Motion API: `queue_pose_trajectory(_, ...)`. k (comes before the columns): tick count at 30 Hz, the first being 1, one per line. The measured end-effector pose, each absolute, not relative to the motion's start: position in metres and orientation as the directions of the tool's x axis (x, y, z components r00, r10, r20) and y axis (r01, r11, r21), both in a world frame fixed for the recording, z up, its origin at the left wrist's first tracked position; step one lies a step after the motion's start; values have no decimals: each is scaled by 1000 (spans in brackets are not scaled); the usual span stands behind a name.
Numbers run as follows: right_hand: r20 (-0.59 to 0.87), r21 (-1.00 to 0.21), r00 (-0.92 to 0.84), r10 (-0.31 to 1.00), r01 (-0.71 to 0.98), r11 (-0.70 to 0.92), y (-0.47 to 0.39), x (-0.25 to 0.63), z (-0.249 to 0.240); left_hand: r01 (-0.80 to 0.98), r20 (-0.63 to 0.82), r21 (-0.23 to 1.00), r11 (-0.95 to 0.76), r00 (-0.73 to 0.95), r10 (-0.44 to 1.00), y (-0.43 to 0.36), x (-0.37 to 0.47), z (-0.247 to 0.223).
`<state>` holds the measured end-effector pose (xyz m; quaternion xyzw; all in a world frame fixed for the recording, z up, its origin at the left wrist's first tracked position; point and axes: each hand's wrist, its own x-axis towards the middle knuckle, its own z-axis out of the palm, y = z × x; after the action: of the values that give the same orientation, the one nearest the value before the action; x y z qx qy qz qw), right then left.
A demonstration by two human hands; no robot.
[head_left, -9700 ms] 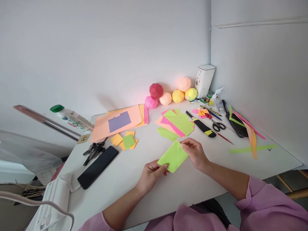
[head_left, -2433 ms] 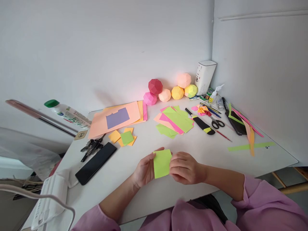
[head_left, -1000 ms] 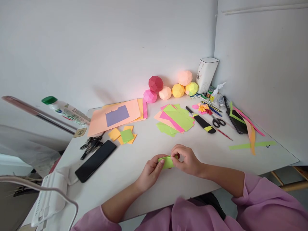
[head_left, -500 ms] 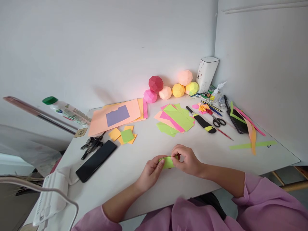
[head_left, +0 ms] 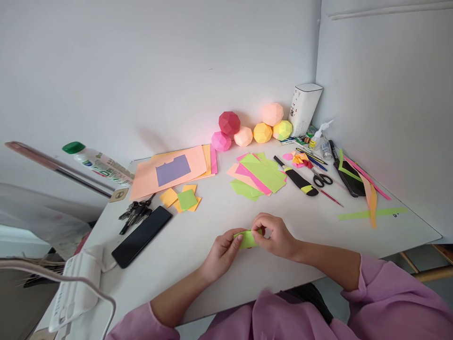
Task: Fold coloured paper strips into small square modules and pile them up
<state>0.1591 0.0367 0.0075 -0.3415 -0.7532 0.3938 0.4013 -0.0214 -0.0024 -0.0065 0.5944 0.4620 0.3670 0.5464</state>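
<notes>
The white worktop (head_left: 166, 264) runs beneath everything. At its left end, a white device (head_left: 76, 288), partly covered by a cable, bears lettering too small to read. The green-capped bottle (head_left: 102, 165) carries a printed label, blurred beyond reading; the white box (head_left: 304, 111) has illegible print. Both hands are closed on paper: the left hand (head_left: 222, 252) thumb-on-top, the right hand (head_left: 274, 236) pinching, some fingertips hidden. Between them, over the worktop's near part, the green paper (head_left: 247, 240) is partly covered. Smallest is an unclear black mark (head_left: 395, 215) on a green strip.
</notes>
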Motion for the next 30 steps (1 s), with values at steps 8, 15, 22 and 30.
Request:
queue_pose_trajectory(8, 342, -869, -446, 827, 186, 459, 37, 160, 7, 158, -80, 987, 35, 290, 954, -2, -22, -9)
queue_pose_trajectory(15, 310, -884, -456, 834, 185, 429, 36, 159, 9, 132, -81, 990, 44, 286, 955, -3, -22, -8)
queue_pose_trajectory(22, 160, -937, -478, 864, 202, 285, 39, 163, 12, 229, -41, 973, -5, 197, 979, -3, -24, -8)
queue_pose_trajectory(30, 110, -951, -515, 850, 195, 241, 41, 165, 14, 83, -99, 993, 86, 169, 981, -3, -24, -6)
